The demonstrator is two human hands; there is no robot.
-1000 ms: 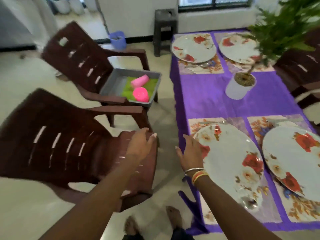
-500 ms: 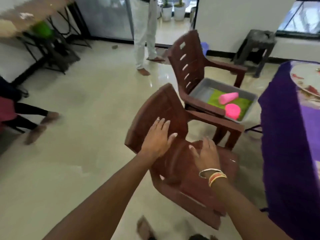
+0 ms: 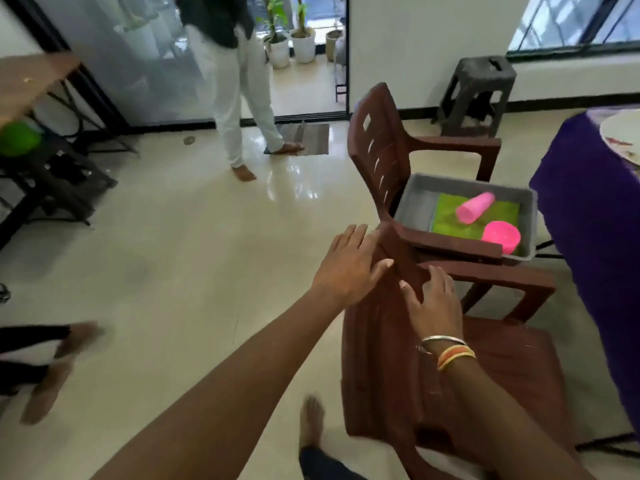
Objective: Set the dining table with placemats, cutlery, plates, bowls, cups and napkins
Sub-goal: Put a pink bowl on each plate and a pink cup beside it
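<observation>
Chair-clearing step, by my judgement: left grip [image 3: 346,268] and right grip [image 3: 433,303], fingers spread flat, press the backrest of the near brown plastic chair [image 3: 388,358] at lower centre. The pink plastic cup [image 3: 474,208] and pink plastic bowl [image 3: 501,236] lie in the grey plastic tray [image 3: 464,183] at right, near the purple-clothed desk [image 3: 588,202]. The next move probably calls for shifting the chair, then reaching for them.

Worktop [image 3: 585,174] at right edge of view, draped in purple cloth [image 3: 595,271]. Patterned plate [image 3: 623,133] on its visible corner, partly cut off. Beside it, brown chair [image 3: 381,147]; its seat carries a grey tray [image 3: 415,190]. Inside: green mat [image 3: 446,216], pink cup [image 3: 474,207] lying on its side, pink bowl [image 3: 501,236] at the tray's near corner.
</observation>
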